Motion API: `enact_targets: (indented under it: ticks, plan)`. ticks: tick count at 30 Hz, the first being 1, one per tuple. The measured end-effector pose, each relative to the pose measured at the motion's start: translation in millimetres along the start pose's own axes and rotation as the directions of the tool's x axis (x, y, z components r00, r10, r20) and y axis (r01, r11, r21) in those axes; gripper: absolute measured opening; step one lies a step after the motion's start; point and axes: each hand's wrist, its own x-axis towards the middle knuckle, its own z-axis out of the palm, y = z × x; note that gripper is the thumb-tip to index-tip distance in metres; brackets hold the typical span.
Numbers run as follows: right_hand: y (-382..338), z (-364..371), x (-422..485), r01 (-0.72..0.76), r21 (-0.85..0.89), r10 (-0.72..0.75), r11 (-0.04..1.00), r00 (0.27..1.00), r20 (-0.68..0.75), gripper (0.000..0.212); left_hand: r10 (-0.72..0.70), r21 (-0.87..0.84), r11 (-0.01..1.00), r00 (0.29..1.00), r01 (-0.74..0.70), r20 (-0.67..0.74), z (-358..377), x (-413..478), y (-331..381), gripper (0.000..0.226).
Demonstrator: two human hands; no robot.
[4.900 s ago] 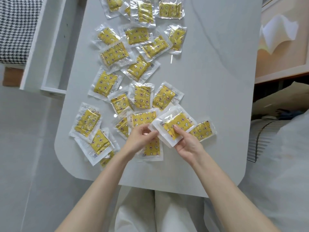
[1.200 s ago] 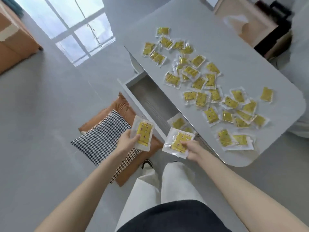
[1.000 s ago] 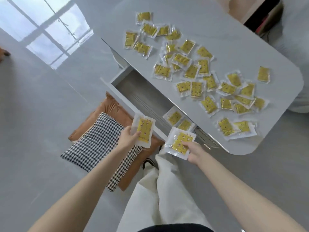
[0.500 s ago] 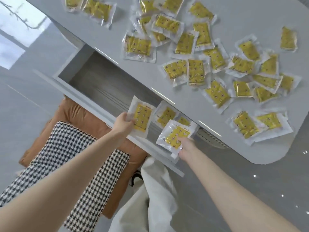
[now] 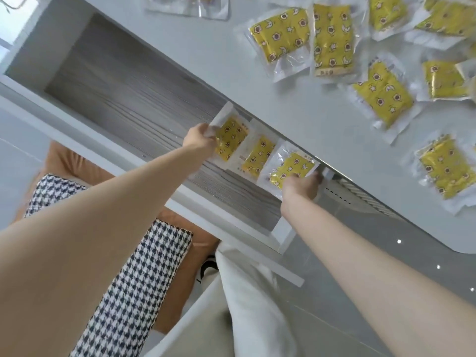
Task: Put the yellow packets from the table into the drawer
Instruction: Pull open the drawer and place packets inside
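Now both packets hang over the drawer (image 5: 128,81): left grip (image 5: 198,136) pinches the left packet (image 5: 230,139) at its 2 o'clock, right grip (image 5: 300,188) holds the right packet (image 5: 291,168) at its 11. A laid packet (image 5: 257,155) sits between.

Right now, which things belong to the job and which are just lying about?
Job: open drawer; left hand gripping left packet; right hand gripping right packet; middle packet lying in the drawer; loose packets on the table.
Lying about: houndstooth cushion; orange cushion under it.
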Motion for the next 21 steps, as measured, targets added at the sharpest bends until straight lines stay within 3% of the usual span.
enact_targets:
  ticks: [2, 4, 8, 11, 15, 17, 21]
  plan:
    - [-1, -2, -2, 0.029, 0.014, -0.029, 0.999, 1.0, -0.002, 0.059, 0.009, -0.028, 1.0, 1.0, -0.009, -0.012, -1, 1, 1, 0.052]
    - [2, -5, -4, 0.136, -0.12, -0.131, 0.983, 0.99, 0.046, 0.068, 0.033, -0.029, 0.999, 0.999, -0.034, -0.029, -3, 0, -2, 0.06]
    - [18, -13, -14, 0.446, -0.396, -0.37, 0.803, 0.893, 0.256, 0.075, 0.004, -0.074, 0.997, 0.999, -0.007, -0.043, -7, -10, -15, 0.073]
    - [27, -14, -29, 0.705, -0.5, -0.453, 0.503, 0.708, 0.542, 0.08, -0.153, -0.297, 0.941, 0.987, 0.162, 0.055, -9, -14, -23, 0.072]
    - [20, -5, -33, 0.867, -0.493, -0.456, 0.076, 0.47, 0.756, 0.092, -0.272, -0.458, 0.832, 0.95, 0.313, 0.155, -5, -13, -27, 0.065]
    - [18, 1, -29, 0.873, -0.486, -0.414, -0.049, 0.425, 0.805, 0.1, -0.28, -0.512, 0.795, 0.946, 0.324, 0.165, 0, -12, -26, 0.062]
    - [15, 0, -11, 0.825, -0.516, -0.372, -0.23, 0.415, 0.83, 0.114, -0.286, -0.593, 0.725, 0.936, 0.351, 0.205, 10, -10, -23, 0.052]
